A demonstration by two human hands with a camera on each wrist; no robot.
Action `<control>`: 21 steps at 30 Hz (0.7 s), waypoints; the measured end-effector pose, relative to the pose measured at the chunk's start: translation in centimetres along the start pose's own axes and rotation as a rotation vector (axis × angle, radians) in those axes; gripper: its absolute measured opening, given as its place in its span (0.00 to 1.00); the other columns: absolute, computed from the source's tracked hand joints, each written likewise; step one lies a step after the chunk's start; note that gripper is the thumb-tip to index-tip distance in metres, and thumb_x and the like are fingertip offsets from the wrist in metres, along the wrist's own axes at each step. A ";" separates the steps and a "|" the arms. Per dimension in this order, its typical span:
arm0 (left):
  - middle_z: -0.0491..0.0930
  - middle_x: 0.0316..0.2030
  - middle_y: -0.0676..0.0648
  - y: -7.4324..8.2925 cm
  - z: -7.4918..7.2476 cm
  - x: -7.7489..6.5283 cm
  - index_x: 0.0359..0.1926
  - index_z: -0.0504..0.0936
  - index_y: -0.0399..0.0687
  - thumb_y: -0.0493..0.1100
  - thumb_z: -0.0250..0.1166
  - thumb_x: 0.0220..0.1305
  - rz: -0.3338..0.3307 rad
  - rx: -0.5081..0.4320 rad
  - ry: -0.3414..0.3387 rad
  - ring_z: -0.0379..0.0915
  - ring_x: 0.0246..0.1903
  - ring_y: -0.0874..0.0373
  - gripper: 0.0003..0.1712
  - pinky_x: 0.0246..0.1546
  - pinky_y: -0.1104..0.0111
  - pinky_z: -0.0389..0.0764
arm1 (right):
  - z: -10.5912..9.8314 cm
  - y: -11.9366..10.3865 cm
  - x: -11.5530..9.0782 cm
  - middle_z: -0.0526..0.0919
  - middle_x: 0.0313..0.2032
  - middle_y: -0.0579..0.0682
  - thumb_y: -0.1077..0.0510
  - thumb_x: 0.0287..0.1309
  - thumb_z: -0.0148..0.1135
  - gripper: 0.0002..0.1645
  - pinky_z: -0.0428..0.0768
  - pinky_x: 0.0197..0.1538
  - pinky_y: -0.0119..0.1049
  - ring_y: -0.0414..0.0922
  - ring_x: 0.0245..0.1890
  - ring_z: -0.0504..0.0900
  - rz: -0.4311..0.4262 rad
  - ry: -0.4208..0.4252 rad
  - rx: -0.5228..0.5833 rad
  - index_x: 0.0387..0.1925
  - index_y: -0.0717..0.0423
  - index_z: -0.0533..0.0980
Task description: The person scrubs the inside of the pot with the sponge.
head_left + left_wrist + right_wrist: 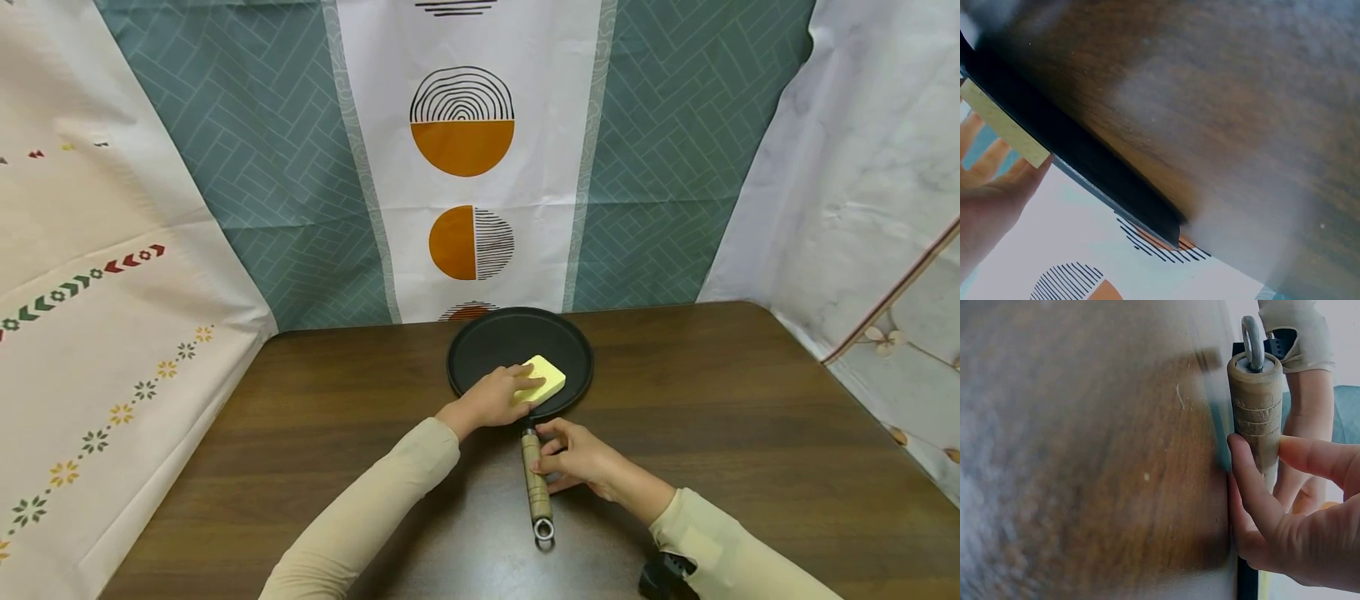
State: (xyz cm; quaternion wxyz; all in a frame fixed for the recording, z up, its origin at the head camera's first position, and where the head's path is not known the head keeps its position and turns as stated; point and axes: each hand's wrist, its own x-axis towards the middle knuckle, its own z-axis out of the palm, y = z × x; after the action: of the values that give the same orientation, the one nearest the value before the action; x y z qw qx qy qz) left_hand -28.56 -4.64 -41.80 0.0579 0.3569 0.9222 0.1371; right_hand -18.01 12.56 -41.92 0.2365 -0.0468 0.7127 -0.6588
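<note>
A flat black pan lies on the table toward its far edge, with its wooden handle pointing back at me. My left hand holds a yellow sponge against the pan's surface, fingers spread across the top. From the left wrist, the sponge appears edge-on along the dark pan, thumb at its near end. My right hand grips the handle from the right. The right wrist view shows thumb and fingers on opposite sides of the ringed handle.
The brown wooden table spreads out on both sides of the pan. Behind its far edge hangs a patterned curtain, close to the pan's rim. Pale cloth drapes along the left side. A black device sits at my right wrist.
</note>
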 end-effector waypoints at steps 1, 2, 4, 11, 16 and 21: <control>0.60 0.70 0.45 0.0 0.0 0.1 0.68 0.70 0.56 0.50 0.60 0.68 0.008 -0.002 -0.005 0.63 0.63 0.42 0.28 0.60 0.51 0.68 | 0.0 0.0 0.0 0.72 0.37 0.60 0.71 0.52 0.63 0.37 0.83 0.37 0.50 0.47 0.32 0.78 0.000 0.000 0.001 0.62 0.74 0.58; 0.60 0.70 0.45 0.0 -0.1 0.1 0.68 0.70 0.57 0.50 0.60 0.68 0.016 0.001 -0.012 0.63 0.64 0.42 0.28 0.60 0.51 0.67 | 0.0 0.0 0.0 0.72 0.37 0.60 0.71 0.52 0.63 0.37 0.83 0.37 0.50 0.47 0.32 0.78 0.000 0.000 0.001 0.62 0.74 0.58; 0.60 0.70 0.45 0.0 -0.1 0.3 0.67 0.71 0.56 0.49 0.60 0.68 0.034 0.002 -0.022 0.63 0.63 0.42 0.27 0.60 0.51 0.67 | 0.0 0.0 0.0 0.72 0.37 0.60 0.71 0.52 0.62 0.37 0.83 0.37 0.50 0.47 0.32 0.78 -0.001 0.000 0.001 0.62 0.74 0.58; 0.59 0.71 0.46 0.4 -0.2 0.8 0.68 0.70 0.56 0.48 0.59 0.69 0.058 0.000 -0.057 0.61 0.65 0.42 0.27 0.62 0.50 0.65 | -0.1 0.0 -0.1 0.72 0.39 0.61 0.71 0.53 0.62 0.37 0.83 0.37 0.50 0.47 0.33 0.78 0.002 -0.001 0.000 0.63 0.74 0.58; 0.59 0.71 0.46 0.7 0.1 1.3 0.68 0.69 0.56 0.48 0.58 0.69 0.062 0.003 -0.052 0.61 0.65 0.42 0.27 0.62 0.52 0.65 | -0.1 0.1 0.0 0.72 0.40 0.62 0.71 0.53 0.62 0.37 0.83 0.37 0.50 0.48 0.33 0.78 0.002 -0.004 0.002 0.63 0.74 0.58; 0.58 0.71 0.46 1.5 0.2 1.9 0.69 0.68 0.58 0.48 0.58 0.70 0.035 0.021 -0.063 0.61 0.65 0.41 0.27 0.62 0.52 0.65 | -0.2 0.0 0.0 0.72 0.39 0.61 0.71 0.52 0.63 0.38 0.83 0.37 0.50 0.48 0.33 0.78 0.003 -0.004 0.001 0.63 0.74 0.57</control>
State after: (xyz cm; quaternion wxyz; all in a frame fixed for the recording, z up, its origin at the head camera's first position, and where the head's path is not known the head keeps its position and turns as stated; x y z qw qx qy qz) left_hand -28.94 -2.30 -41.59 0.0808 0.3776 0.9150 0.1172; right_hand -18.09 12.71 -41.92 0.2388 -0.0469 0.7119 -0.6588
